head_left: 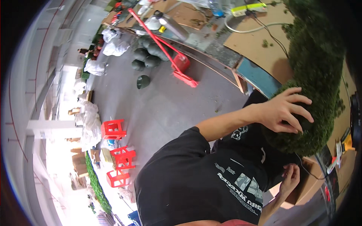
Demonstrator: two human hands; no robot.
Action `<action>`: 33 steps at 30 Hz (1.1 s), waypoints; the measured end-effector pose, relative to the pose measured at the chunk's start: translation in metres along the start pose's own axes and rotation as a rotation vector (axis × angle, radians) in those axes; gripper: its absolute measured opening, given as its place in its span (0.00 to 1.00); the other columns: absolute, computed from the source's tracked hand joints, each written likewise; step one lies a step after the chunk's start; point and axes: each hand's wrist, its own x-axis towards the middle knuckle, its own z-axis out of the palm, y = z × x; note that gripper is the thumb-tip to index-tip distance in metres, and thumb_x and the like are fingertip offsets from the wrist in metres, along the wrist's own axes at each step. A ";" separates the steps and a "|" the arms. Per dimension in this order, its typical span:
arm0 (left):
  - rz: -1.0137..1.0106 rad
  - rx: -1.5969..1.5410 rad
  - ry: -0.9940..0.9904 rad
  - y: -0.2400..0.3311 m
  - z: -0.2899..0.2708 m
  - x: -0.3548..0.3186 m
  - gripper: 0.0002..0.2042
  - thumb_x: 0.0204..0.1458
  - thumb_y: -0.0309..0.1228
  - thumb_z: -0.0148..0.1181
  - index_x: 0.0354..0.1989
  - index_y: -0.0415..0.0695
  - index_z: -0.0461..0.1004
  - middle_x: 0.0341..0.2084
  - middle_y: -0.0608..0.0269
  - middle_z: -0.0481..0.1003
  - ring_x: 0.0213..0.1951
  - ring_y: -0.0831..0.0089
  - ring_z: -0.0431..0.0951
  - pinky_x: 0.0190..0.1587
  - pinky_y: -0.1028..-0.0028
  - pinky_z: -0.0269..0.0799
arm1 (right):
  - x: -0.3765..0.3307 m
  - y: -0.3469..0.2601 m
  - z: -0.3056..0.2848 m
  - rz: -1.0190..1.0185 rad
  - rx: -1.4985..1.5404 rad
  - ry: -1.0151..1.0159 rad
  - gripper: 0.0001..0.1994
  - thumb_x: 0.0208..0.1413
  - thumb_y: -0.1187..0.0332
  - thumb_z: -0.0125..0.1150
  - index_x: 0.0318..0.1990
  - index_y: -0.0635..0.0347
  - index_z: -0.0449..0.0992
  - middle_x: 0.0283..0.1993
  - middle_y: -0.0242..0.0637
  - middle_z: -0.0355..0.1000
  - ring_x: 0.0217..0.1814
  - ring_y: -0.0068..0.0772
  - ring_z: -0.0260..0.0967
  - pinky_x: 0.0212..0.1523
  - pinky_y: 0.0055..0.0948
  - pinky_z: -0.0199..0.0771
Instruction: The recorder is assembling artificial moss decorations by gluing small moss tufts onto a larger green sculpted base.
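Observation:
A long, bushy mass of dark green artificial moss (316,67) lies along the right side of the worktable, with a rounded lump at its near end. My left hand (284,111) rests on top of that lump, its fingers spread apart over the moss. Lower down, beside the table edge, my right hand (290,179) has its fingers curled in. Anything between those fingertips is too small to make out. A thin dark cable (311,173) runs close by the right hand.
On the worktable (260,41) are a metal bottle (171,25) and a yellow-green tool (249,9). A red broom (184,78) and dustpan (181,62) stand at its side. Dark green domes (145,56) sit on the floor; red stools (113,129) stand left. A cardboard box (309,179) is below.

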 end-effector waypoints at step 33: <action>0.013 -0.052 0.043 -0.003 0.008 -0.002 0.03 0.51 0.37 0.72 0.33 0.61 0.86 0.57 0.77 0.77 0.68 0.55 0.64 0.71 0.37 0.45 | -0.014 0.045 -0.048 0.093 -0.018 0.364 0.10 0.70 0.66 0.61 0.47 0.66 0.77 0.39 0.31 0.77 0.29 0.14 0.62 0.30 0.17 0.59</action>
